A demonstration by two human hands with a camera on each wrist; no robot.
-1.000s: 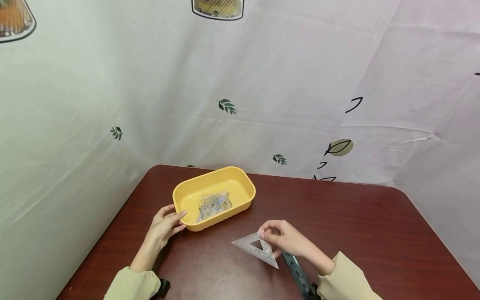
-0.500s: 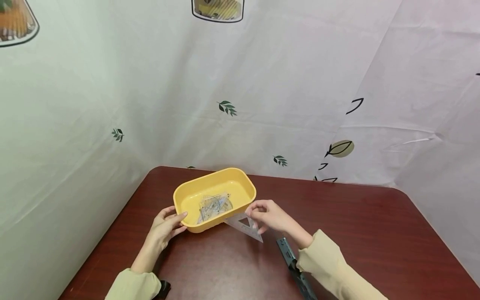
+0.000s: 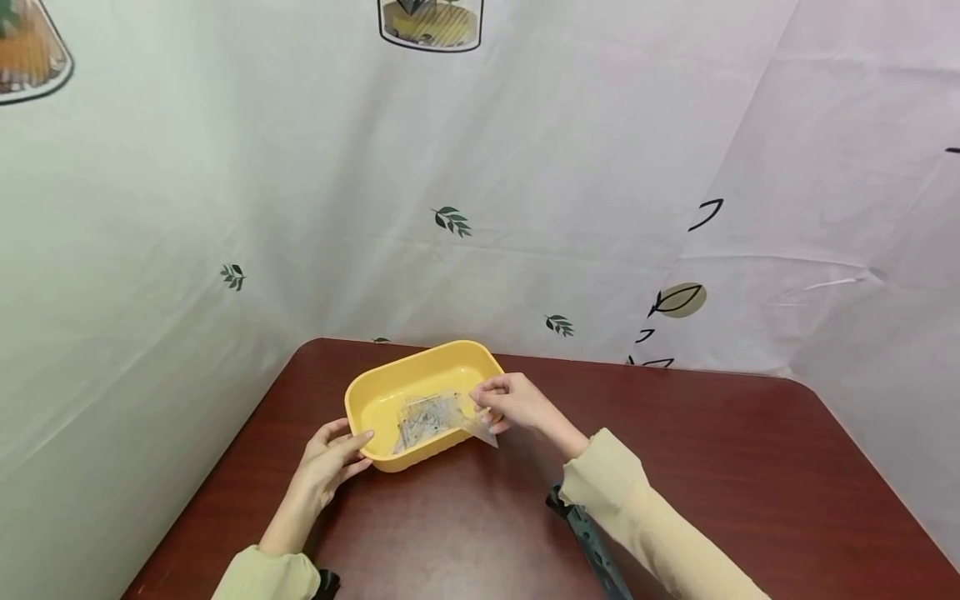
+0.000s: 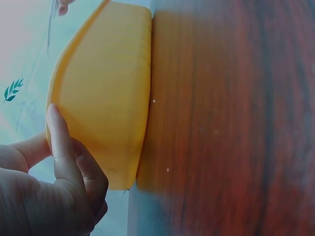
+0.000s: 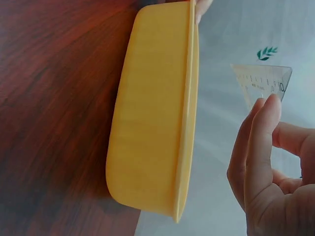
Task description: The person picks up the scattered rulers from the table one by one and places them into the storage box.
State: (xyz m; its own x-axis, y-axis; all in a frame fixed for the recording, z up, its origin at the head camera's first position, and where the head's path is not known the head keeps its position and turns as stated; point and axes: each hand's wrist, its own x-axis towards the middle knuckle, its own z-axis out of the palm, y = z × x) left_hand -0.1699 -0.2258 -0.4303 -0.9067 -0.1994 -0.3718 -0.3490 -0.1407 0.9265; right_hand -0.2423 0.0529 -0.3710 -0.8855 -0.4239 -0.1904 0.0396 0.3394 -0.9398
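A yellow plastic tub (image 3: 408,372) stands on the table, with several clear rulers and set squares (image 3: 427,417) lying in it. My left hand (image 3: 326,462) grips the tub's near left corner, thumb over the rim and fingers against the outside. Above the right part of the tub, my right hand (image 3: 517,404) pinches a clear triangular set square (image 3: 480,429), which overlaps the front rim in the head view. In the right wrist view the set square (image 5: 263,78) shows its printed numbers, held between thumb and fingertips and apart from the tub wall (image 5: 152,108).
The dark red wooden table (image 3: 712,467) carries the tub near its back left. White cloth (image 3: 600,167) with leaf prints hangs behind and at the sides. A dark perforated strip (image 3: 592,550) shows below my right forearm.
My right hand has carried the set square leftward and away from me, from in front of the tub to over its right side. The left hand keeps its hold on the rim.
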